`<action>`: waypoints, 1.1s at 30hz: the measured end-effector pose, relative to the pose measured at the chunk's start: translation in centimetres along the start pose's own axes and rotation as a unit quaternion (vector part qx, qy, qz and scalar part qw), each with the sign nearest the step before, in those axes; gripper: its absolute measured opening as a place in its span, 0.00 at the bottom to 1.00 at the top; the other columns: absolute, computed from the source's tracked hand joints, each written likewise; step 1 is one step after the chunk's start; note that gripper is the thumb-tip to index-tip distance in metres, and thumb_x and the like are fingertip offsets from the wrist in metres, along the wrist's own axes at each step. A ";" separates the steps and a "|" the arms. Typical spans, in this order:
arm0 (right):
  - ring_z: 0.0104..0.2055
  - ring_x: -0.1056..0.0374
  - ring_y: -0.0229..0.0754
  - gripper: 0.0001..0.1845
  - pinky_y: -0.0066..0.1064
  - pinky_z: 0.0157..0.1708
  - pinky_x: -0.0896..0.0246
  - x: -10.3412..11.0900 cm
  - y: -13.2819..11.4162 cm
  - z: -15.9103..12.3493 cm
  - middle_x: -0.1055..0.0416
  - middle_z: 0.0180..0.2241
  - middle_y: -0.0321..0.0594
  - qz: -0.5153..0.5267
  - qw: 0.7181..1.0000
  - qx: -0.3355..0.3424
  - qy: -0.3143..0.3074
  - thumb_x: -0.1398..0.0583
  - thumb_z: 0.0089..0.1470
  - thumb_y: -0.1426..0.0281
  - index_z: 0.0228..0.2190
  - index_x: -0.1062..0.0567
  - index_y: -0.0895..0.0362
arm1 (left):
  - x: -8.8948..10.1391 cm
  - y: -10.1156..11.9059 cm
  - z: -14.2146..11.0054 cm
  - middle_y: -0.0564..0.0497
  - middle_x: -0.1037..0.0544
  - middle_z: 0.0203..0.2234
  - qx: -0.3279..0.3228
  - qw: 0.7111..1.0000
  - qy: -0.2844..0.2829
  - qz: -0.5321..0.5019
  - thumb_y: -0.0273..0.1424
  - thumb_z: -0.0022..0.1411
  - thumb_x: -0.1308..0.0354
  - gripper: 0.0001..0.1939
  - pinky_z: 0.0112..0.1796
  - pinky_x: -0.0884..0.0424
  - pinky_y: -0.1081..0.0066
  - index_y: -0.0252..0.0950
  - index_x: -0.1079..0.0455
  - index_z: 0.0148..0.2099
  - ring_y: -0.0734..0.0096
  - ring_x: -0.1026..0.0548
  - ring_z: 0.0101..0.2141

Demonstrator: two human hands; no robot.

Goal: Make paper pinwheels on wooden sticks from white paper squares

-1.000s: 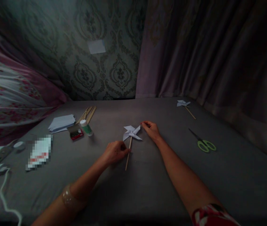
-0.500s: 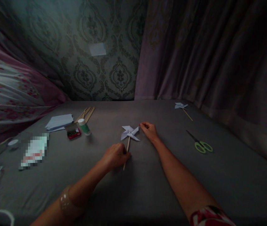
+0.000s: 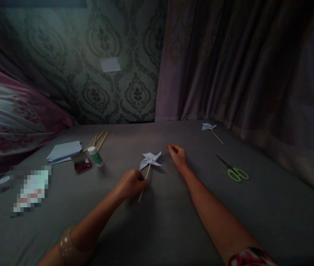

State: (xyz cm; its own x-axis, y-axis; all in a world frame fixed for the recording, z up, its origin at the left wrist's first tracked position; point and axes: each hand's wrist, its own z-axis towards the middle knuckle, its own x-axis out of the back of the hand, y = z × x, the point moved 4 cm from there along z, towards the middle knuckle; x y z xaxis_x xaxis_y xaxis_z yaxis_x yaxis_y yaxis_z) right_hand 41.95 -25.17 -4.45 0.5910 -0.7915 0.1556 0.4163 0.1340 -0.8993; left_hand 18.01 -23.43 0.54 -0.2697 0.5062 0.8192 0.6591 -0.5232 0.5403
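A white paper pinwheel (image 3: 150, 159) on a thin wooden stick is held just above the grey cloth. My left hand (image 3: 130, 184) pinches its stick below the blades, and the stick's lower end pokes out beneath the fingers. To the right of the blades is my right hand (image 3: 178, 155), its fingers curled together with a small gap between them and the nearest blade tip. Nothing shows in those fingers. A shiny pin head sits at the pinwheel's centre.
Scissors with green handles (image 3: 237, 174) lie at right, and a second pinwheel (image 3: 208, 126) at the back right. On the left are a glue stick (image 3: 95, 156), a red box (image 3: 82, 165), wooden sticks (image 3: 101, 140), stacked paper (image 3: 65, 150) and a blurred-out packet (image 3: 33, 188).
My left hand has drawn the pinwheel slightly left, away from my right hand, so the gap between blade and fingers is wider. The camera view has shifted a little.
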 end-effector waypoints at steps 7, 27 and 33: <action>0.34 0.30 0.44 0.15 0.34 0.35 0.36 0.1 0.2 0.1 0.24 0.31 0.43 0.010 1.000 -0.003 0.021 0.44 0.47 0.59 0.26 0.23 0.57 | -0.3 -1.8 -2.0 0.53 0.26 0.19 0.058 0.978 -0.048 -0.195 0.45 0.55 0.49 0.16 0.16 0.42 0.76 0.35 0.36 0.32 0.77 0.35 0.13; 0.38 0.32 0.46 0.16 0.37 0.39 0.38 1.7 -1.6 0.7 0.27 0.34 0.46 -0.028 0.996 0.054 0.060 0.45 0.48 0.60 0.28 0.24 0.57 | -1.2 -1.5 6.2 0.50 0.22 0.29 -0.058 0.891 0.122 -0.433 0.37 0.47 0.38 0.16 0.32 0.31 0.72 0.33 0.28 0.37 0.69 0.25 0.31; 0.45 0.35 0.47 0.13 0.43 0.49 0.44 2.9 -7.8 2.9 0.29 0.38 0.46 -0.123 0.975 0.170 0.075 0.46 0.49 0.70 0.35 0.24 0.56 | -1.7 -1.9 6.4 0.49 0.21 0.28 -0.059 0.881 0.112 -0.455 0.39 0.45 0.36 0.18 0.32 0.31 0.72 0.32 0.25 0.37 0.68 0.25 0.30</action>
State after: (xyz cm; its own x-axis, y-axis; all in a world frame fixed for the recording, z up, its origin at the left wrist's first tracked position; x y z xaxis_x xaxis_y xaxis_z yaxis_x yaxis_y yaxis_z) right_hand 42.40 -26.79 4.14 0.3472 -0.8996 0.2648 0.7527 0.0989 -0.6509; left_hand 21.68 -18.89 -3.08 -0.7898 0.6116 0.0466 0.0243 -0.0447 0.9987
